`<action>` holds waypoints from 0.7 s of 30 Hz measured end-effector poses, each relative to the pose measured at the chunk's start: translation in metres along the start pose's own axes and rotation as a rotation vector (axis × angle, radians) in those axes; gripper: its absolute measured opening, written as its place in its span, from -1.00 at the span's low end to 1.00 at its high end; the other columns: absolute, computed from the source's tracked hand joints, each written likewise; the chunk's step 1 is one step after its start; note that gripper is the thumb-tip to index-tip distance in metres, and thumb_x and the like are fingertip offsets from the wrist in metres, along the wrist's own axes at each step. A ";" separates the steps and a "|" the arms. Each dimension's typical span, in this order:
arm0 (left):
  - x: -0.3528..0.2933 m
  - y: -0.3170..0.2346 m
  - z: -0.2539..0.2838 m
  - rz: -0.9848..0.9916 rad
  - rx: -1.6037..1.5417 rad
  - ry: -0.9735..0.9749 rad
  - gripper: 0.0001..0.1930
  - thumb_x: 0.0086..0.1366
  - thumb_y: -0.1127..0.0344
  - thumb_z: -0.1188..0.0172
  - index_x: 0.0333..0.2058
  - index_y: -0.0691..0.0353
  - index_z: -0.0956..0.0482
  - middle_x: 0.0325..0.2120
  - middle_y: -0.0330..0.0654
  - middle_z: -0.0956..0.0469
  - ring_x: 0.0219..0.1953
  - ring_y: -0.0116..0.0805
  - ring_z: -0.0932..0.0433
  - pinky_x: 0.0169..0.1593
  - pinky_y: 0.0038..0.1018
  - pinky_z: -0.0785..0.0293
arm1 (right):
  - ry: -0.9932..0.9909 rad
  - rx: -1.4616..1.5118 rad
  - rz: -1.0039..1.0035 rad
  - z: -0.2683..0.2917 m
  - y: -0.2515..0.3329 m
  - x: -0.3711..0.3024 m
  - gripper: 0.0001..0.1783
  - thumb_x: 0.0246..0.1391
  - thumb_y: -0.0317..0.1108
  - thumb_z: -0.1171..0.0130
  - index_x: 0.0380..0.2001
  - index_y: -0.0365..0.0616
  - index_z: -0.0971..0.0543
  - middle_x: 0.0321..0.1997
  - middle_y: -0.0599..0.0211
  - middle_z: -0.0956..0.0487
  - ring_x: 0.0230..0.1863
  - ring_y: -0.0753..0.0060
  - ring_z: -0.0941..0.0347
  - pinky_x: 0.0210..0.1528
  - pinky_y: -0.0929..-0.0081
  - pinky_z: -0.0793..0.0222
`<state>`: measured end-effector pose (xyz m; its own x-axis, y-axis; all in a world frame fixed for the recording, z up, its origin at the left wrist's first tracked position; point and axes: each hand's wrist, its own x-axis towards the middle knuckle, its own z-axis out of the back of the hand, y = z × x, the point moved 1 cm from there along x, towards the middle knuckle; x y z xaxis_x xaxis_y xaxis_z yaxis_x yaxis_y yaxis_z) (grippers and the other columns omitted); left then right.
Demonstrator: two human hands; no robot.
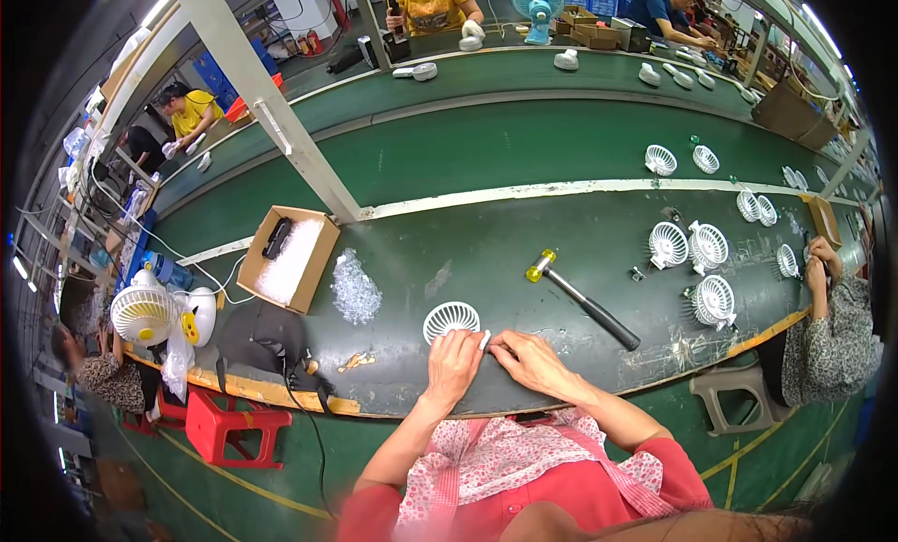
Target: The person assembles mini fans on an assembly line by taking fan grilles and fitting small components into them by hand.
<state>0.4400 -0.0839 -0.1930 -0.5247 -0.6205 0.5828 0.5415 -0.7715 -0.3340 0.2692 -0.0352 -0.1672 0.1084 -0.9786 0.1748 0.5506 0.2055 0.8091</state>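
Note:
A round white fan grille [451, 319] lies on the dark bench close to its front edge. My left hand [456, 362] is closed over the grille's near rim, fingers bent. A small white piece [485, 340] sticks up at that hand's fingertips; whether it belongs to the grille I cannot tell. Just right of it is my right hand [531, 360], with thumb and fingers drawn together in a pinch. What that pinch holds, if anything, is too small to see. Beyond the right hand lies a hammer [591, 308] with a yellow head and black grip.
Left of the grille are a pile of small clear parts [356, 288] and a cardboard box [318, 266] of white bits. Several fan grilles with housings [714, 302] lie at the right. A metal post [281, 121] rises at the left. A co-worker's hands [819, 261] are far right.

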 end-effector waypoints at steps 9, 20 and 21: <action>0.009 -0.006 0.011 -0.027 -0.073 -0.123 -0.73 -0.03 0.54 -0.35 -0.30 0.18 -0.57 -0.35 -0.19 -0.54 -0.22 -0.20 -0.55 0.00 -0.12 -0.31 | 0.020 0.171 -0.076 0.022 0.019 0.005 -0.82 0.20 -0.36 -0.15 -0.23 -0.27 -0.54 -0.40 0.04 -0.60 -0.38 0.03 -0.56 -0.33 0.22 -0.43; 0.014 -0.010 0.013 0.043 -0.332 -0.183 -0.74 -0.04 0.58 -0.37 -0.35 0.20 -0.55 -0.35 -0.16 -0.58 -0.23 -0.20 -0.58 0.13 -0.09 -0.31 | 0.159 0.509 -0.188 0.031 0.000 0.011 -0.78 0.22 -0.36 -0.19 -0.13 -0.24 -0.61 -0.21 0.25 -0.65 -0.16 0.54 -0.52 -0.07 0.49 -0.42; 0.013 -0.010 0.014 0.032 -0.351 -0.173 -0.74 -0.04 0.58 -0.37 -0.35 0.20 -0.54 -0.34 -0.16 -0.58 -0.23 -0.19 -0.58 0.11 -0.09 -0.32 | 0.183 0.506 -0.186 0.031 0.001 0.010 -0.79 0.21 -0.37 -0.21 -0.13 -0.24 -0.61 -0.21 0.23 -0.65 -0.16 0.53 -0.52 -0.08 0.47 -0.44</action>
<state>0.4367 -0.0826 -0.1718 -0.3760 -0.6357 0.6742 0.2827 -0.7716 -0.5699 0.2450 -0.0449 -0.1471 0.2137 -0.9751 -0.0600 0.1135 -0.0363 0.9929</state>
